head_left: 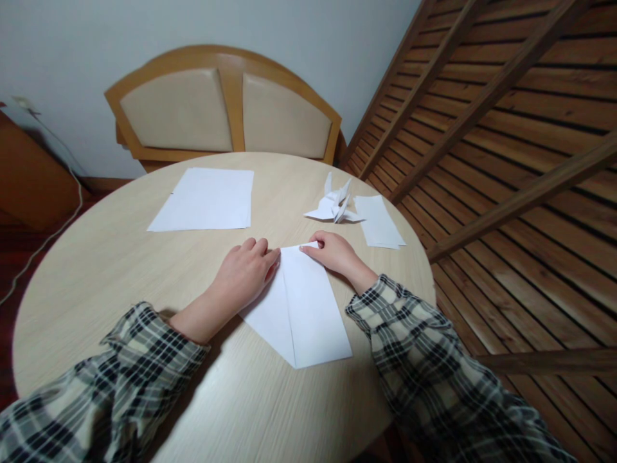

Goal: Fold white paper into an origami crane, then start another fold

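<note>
Pinching the folded white sheet at six o'clock, the right hand is clamping its one-o'clock corner; the left hand is touching the eleven-o'clock corner, grip unclear. Uneven tension is possibly risking a skewed crease. Crane-like origami is sitting at one o'clock on the round wood-grain table; a padded backrest is standing at eleven.

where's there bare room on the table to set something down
The widest bare patch of table lies left of the paper stack and left hand. Another lies nearer the person than the folded sheet, between the sleeves. It's crowded where the right hand, origami and small papers sit close together.
</note>
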A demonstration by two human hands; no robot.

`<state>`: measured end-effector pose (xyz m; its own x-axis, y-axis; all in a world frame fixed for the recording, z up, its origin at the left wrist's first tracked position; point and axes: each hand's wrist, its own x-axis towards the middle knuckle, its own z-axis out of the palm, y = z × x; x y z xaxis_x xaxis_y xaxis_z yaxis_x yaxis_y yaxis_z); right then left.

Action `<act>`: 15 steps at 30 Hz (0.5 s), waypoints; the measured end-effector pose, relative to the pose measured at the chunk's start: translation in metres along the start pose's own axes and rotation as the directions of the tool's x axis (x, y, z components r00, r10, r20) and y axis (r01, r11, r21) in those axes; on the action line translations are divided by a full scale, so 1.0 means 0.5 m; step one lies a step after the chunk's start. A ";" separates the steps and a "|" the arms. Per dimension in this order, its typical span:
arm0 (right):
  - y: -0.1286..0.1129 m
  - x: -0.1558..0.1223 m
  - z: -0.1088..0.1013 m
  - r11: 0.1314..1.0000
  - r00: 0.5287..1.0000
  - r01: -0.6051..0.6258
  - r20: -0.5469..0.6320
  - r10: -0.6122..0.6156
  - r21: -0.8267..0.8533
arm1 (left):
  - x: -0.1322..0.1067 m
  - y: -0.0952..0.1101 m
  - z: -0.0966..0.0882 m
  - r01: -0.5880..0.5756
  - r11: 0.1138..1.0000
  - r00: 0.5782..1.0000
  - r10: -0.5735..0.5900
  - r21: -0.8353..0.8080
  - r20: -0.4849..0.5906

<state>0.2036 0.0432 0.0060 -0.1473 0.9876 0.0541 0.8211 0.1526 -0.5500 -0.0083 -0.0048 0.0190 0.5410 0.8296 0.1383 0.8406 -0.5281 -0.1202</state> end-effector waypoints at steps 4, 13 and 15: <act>-0.006 -0.001 0.001 0.999 0.999 -0.034 -0.028 0.033 -0.028 | 0.000 0.007 0.001 -0.002 0.999 1.000 0.002 0.036 -0.001; -0.001 0.004 0.008 0.999 1.000 -0.020 -0.007 0.020 -0.036 | 0.000 0.011 -0.001 -0.012 0.999 1.000 0.012 0.032 0.001; -0.002 0.002 0.008 0.999 1.000 -0.017 -0.004 0.017 -0.040 | -0.001 0.011 0.001 -0.019 0.999 1.000 0.019 0.049 -0.002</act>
<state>0.2004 0.0440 0.0032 -0.1310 0.9902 0.0480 0.8448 0.1368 -0.5173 -0.0039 -0.0081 0.0180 0.5567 0.8191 0.1385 0.8281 -0.5340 -0.1703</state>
